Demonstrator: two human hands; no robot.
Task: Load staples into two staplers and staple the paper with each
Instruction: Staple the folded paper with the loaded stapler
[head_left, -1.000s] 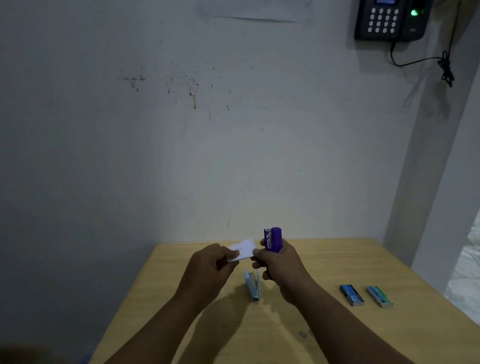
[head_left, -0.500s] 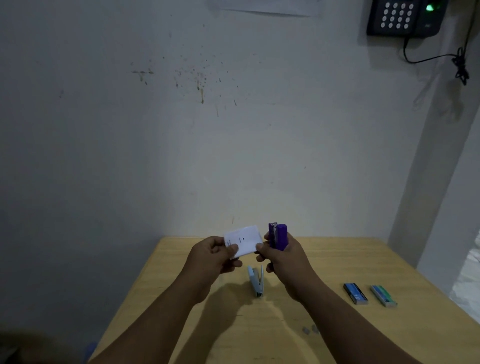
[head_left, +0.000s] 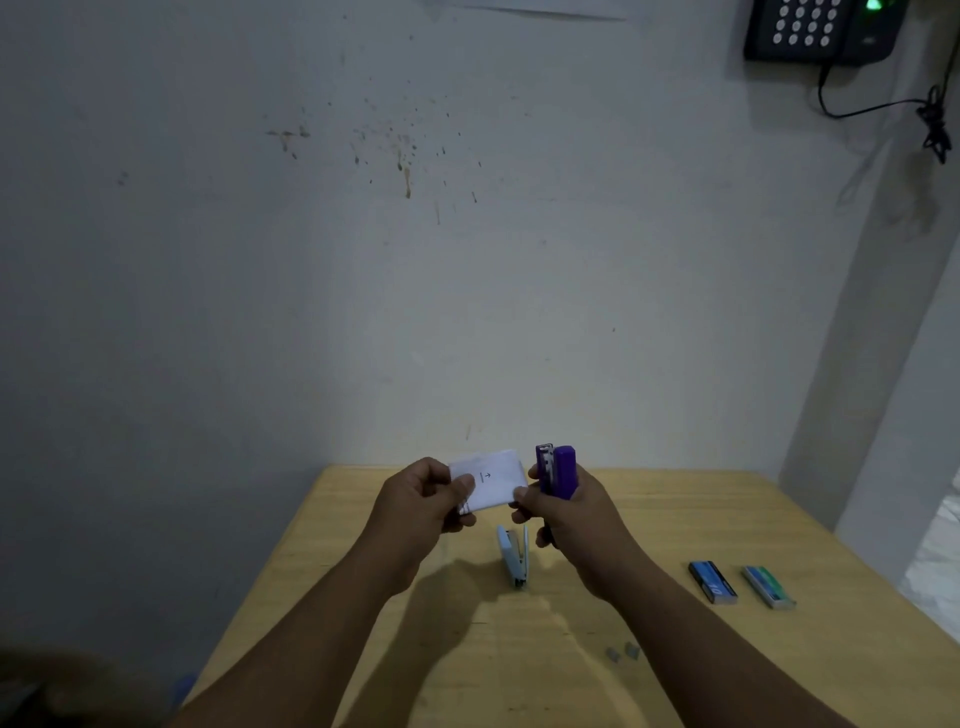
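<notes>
Left hand (head_left: 421, 499): I pinch the folded paper (head_left: 488, 480) at frame centre, edge offered rightward.
Right hand (head_left: 571, 512): fingers wrapped round the upright purple stapler (head_left: 557, 470), mouth just beside the paper, ready to bite.
Blue stapler (head_left: 514, 556): parked on the worktop (head_left: 727, 509) below, awaiting its turn.

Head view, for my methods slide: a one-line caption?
Left hand holds folded paper, right hand grips purple stapler; blue stapler on table.

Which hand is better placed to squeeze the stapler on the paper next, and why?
The right hand: it already grips the purple stapler upright, right beside the paper. The left hand is busy pinching the paper, so it should probably just steady it.
</notes>
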